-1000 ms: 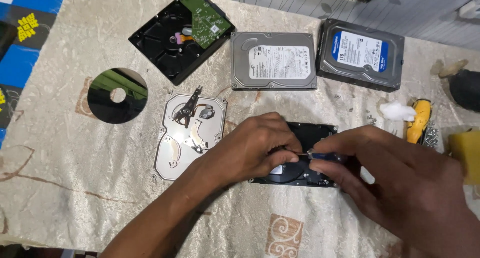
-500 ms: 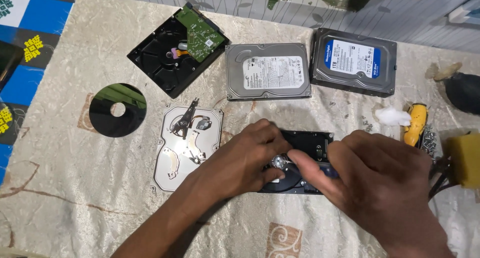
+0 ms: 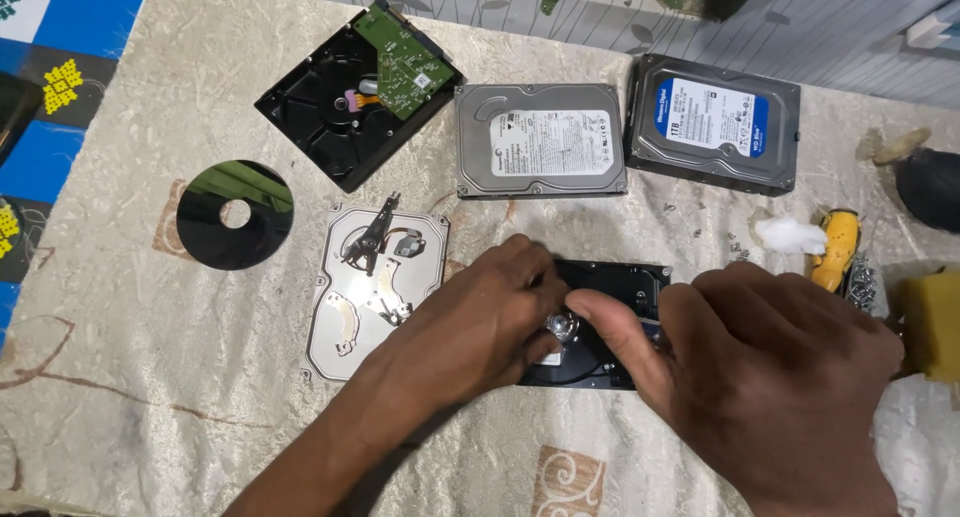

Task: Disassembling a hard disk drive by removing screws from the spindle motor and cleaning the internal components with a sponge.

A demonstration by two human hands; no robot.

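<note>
An opened black hard drive (image 3: 622,280) lies on the cloth-covered table (image 3: 150,377), with a silver spindle hub (image 3: 558,326) showing at its middle. My left hand (image 3: 470,327) covers the drive's left side, fingers curled over its edge and holding it down. From the right, my right hand (image 3: 770,377) reaches in, thumb and fingertips closed on the hub. Much of the drive is hidden under both hands.
Left of the drive lies a silver lid (image 3: 350,317) carrying loose actuator parts, then a shiny platter disc (image 3: 235,215). Behind are a black drive with a green circuit board (image 3: 355,87), a silver drive (image 3: 540,140) and a blue-labelled drive (image 3: 715,122). White cotton (image 3: 790,235), a yellow-handled tool (image 3: 835,247), screws (image 3: 862,282) and a yellow sponge (image 3: 930,322) sit at right.
My right hand has moved left so its thumb is over the hub. My left hand stays on the drive. The view has shifted slightly.
</note>
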